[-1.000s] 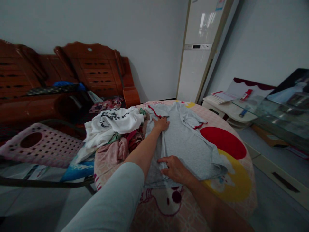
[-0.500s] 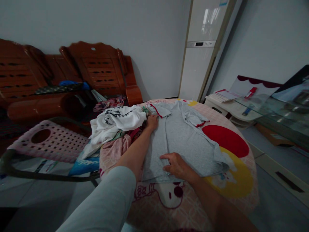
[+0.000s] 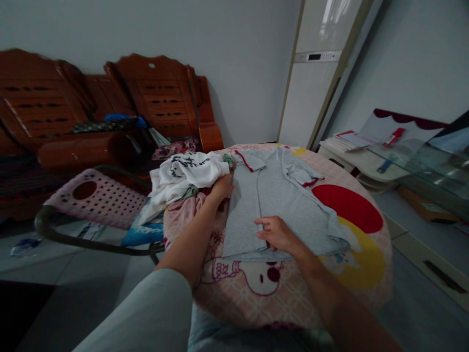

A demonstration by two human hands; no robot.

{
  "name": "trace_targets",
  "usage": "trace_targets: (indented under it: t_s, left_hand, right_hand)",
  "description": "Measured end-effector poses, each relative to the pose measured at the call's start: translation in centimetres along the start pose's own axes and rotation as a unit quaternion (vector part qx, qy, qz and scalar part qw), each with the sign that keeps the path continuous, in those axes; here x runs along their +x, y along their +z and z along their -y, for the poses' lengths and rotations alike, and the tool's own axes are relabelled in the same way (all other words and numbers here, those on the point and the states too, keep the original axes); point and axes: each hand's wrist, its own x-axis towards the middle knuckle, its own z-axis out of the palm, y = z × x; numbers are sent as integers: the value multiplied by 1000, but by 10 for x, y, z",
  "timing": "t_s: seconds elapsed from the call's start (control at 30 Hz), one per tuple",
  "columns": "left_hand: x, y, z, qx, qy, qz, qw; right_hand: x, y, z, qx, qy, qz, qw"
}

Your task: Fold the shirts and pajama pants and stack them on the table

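Observation:
A grey T-shirt (image 3: 278, 205) with red-trimmed sleeves lies spread on a round table (image 3: 351, 244) covered by a pink cartoon cloth. My left hand (image 3: 221, 187) is closed on the shirt's left edge, next to a heap of clothes. My right hand (image 3: 276, 233) rests on the shirt's lower middle, with fingers curled and pressing a lengthwise fold. A white printed garment (image 3: 190, 173) tops the heap at the table's left side.
A pink perforated plastic stool (image 3: 95, 195) and a dark-framed chair stand left of the table. Wooden sofas (image 3: 110, 112) line the back wall. A tall white air conditioner (image 3: 311, 83) stands in the corner. A low glass stand with papers (image 3: 384, 151) is at the right.
My left hand slid from the middle of the shirt out to its left edge by the clothes heap. The right hand stayed on the lower part. The view shifted rightward.

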Motion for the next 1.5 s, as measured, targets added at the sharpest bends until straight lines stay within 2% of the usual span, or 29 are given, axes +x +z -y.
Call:
trace_targets:
  t_s: [0.1, 0.2, 0.37, 0.5, 0.63, 0.73, 0.83, 0.9, 0.97, 1.07, 1.13, 1.2, 1.27, 1.37, 1.43, 1.5]
  left_hand:
    - [-25, 0, -8, 47, -10, 25, 999]
    - [-52, 2, -16, 51, -3, 54, 997]
    - [-101, 1, -16, -20, 5, 91, 996]
    - [-133, -5, -10, -106, 64, 139, 983]
    - [-154, -20, -9, -172, 102, 202, 959]
    - [-163, -28, -10, -198, 78, 235, 949]
    - [-169, -30, -8, -203, 48, 271, 940]
    - [-171, -32, -5, -179, 51, 271, 945]
    - [-168, -37, -3, -129, 53, 229, 963]
    - [-148, -48, -12, -73, 37, 110, 991]
    - [-123, -52, -33, -92, 48, 23, 994]
    - [-90, -48, -62, -154, 115, -21, 981]
    - [-55, -35, -95, -196, 190, -21, 962]
    - [-15, 1, -130, -176, 255, 11, 951]
    - [-1, 30, -138, -156, 255, 14, 954]
    - [4, 58, -136, -144, 259, 10, 955]
  right_hand:
    - [-2, -4, 2, -4, 15, 14, 1000]
    - [-3, -5, 4, -3, 30, 19, 999]
    - [-2, -5, 5, 6, 25, 17, 1000]
    - [-2, -7, 6, 9, 30, 24, 999]
    - [-4, -9, 5, 21, 36, 47, 998]
    - [-6, -8, 7, 24, 37, 76, 996]
    - [-7, -6, 10, -10, 41, 80, 996]
    - [-7, -4, 11, -34, 41, 82, 995]
    - [-6, -2, 10, -46, 44, 81, 995]
    - [-3, 0, 7, -46, 59, 70, 995]
    - [-2, 1, 6, -40, 59, 66, 995]
    - [-1, 2, 5, -36, 46, 64, 996]
    - [-1, 2, 7, -36, 39, 63, 997]
    - [-2, 0, 8, -34, 42, 68, 996]
    - [-3, -2, 7, -22, 33, 85, 996]
    - [-3, -4, 3, -11, 21, 106, 994]
